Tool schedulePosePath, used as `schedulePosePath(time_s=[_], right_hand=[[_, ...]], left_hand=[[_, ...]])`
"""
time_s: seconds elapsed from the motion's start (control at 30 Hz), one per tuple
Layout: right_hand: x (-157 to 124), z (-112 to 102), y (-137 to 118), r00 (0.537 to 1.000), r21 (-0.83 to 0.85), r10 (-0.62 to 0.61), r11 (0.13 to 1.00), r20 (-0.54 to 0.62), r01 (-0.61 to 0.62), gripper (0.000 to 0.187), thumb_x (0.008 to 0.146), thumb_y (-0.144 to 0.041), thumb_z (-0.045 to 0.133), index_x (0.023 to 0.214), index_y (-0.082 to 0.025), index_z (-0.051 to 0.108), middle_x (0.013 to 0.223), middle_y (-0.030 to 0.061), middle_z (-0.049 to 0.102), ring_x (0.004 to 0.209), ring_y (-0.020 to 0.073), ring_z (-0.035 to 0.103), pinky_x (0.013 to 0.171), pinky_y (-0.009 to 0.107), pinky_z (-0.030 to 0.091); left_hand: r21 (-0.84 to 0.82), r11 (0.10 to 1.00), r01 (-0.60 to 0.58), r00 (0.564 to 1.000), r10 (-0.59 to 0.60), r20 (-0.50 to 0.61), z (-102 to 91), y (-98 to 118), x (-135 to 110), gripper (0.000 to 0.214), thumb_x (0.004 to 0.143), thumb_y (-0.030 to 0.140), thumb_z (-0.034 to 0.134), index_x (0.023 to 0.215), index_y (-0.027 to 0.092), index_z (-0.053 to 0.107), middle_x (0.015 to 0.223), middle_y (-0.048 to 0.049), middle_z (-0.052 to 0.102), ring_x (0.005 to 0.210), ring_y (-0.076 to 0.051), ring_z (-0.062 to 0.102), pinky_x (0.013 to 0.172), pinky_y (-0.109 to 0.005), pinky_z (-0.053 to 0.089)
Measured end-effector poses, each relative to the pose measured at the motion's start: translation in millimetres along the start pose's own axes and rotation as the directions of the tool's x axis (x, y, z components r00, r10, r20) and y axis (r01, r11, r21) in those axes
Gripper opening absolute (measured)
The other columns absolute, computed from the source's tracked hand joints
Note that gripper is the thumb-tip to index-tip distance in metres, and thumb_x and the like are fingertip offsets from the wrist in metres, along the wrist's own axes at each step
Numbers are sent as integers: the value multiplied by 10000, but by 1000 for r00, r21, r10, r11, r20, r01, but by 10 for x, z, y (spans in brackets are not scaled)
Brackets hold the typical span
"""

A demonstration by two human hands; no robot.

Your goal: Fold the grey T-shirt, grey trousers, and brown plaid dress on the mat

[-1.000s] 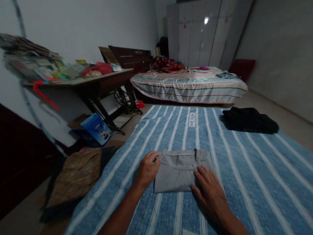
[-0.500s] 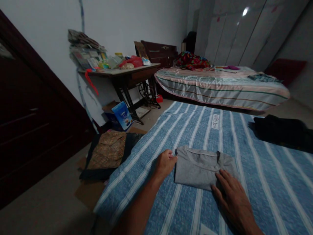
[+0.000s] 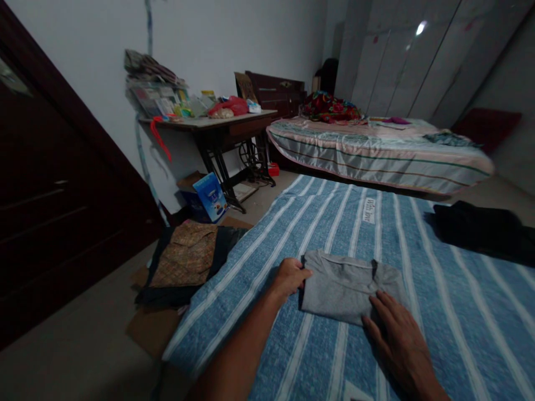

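Note:
A grey T-shirt [image 3: 343, 284] lies folded into a small rectangle on a blue, white-striped bed cover [image 3: 418, 312]. My left hand [image 3: 290, 277] is curled round the shirt's left edge, gripping it. Flat on the shirt's lower right corner rests my right hand [image 3: 393, 334], its fingers stretched out and holding nothing.
A dark folded garment [image 3: 480, 231] lies on the cover at the far right. Left of the bed, brown patterned clothes [image 3: 188, 256] sit on the floor. Beyond stand a cluttered sewing table [image 3: 213, 125], a second bed [image 3: 376, 147] and a dark wooden door [image 3: 50, 184].
The view has swung left since a second ago, bringing the door and floor into sight. My hands have stayed at the folded shirt's two sides, the left one closing more on its edge.

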State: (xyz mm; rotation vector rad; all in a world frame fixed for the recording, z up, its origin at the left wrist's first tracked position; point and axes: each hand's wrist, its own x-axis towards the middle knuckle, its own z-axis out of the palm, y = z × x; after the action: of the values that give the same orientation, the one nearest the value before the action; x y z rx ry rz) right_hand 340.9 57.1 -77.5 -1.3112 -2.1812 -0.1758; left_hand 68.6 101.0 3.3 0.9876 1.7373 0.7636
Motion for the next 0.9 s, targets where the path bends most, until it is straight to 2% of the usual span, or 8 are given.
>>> schedulePosePath(time_s=[0.1,0.23,0.47,0.9], right_hand=[[-4,14,1,1000,12,7,1000,4,-7,480,949,-511,400,1199,-142,580,1284,175,582,1200,324,535,979,506,447],[4,19,-2,1000,18,19,1000,17,-19,475,950,-499,401,1208,-141,576,1297,176,576,1213,328,527,988,514,441],[39,5,-23,999,21,40,999,25,-40,424,936,-437,459,1215,-143,583,1295,172,582,1209,317,534,989,507,447],[88,17,-49,994,92,107,990,30,-110,393,898,-359,527,1235,-170,600,1327,150,571,1240,314,513,1029,505,417]], left_hand=[[-5,1000,-3,999,3,51,-3,12,18,111,717,238,662,716,144,604,487,50,534,389,-66,465,393,-168,265],[-11,1000,23,996,-22,86,-25,35,20,104,678,221,671,677,146,600,448,62,498,339,-53,387,370,-187,177],[-18,998,60,995,-58,85,-40,81,38,184,619,275,703,682,154,580,463,70,500,328,-42,355,369,-189,131],[-1,1000,13,997,-13,70,-42,68,84,277,556,383,667,608,198,468,380,100,400,296,-44,307,363,-189,115]])
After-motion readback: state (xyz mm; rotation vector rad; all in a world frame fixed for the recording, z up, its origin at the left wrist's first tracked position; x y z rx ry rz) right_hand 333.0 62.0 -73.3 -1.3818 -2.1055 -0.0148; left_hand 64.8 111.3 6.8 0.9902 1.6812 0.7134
